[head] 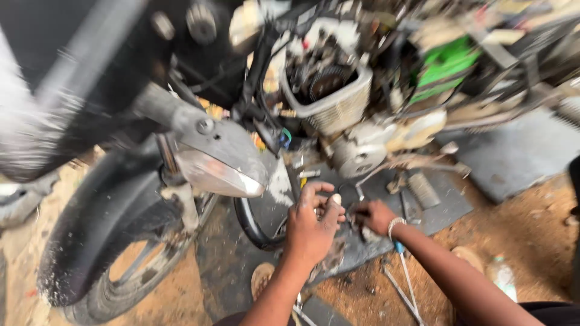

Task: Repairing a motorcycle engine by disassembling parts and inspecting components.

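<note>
Greasy part worked between both hands beside the motorcycle engine [338, 102]
Left hand [311, 226] and right hand [373, 216] fingers curl around a small dark part [350, 214]; next needs steady grip

My left hand [311, 223] and right hand [373, 216] meet just before the engine [356, 151], above a mat [447, 208]. The front wheel [115, 253] stands to my left, its headlamp [217, 172] above it. Tools [402, 284] lie on the ground under my right forearm.
</note>
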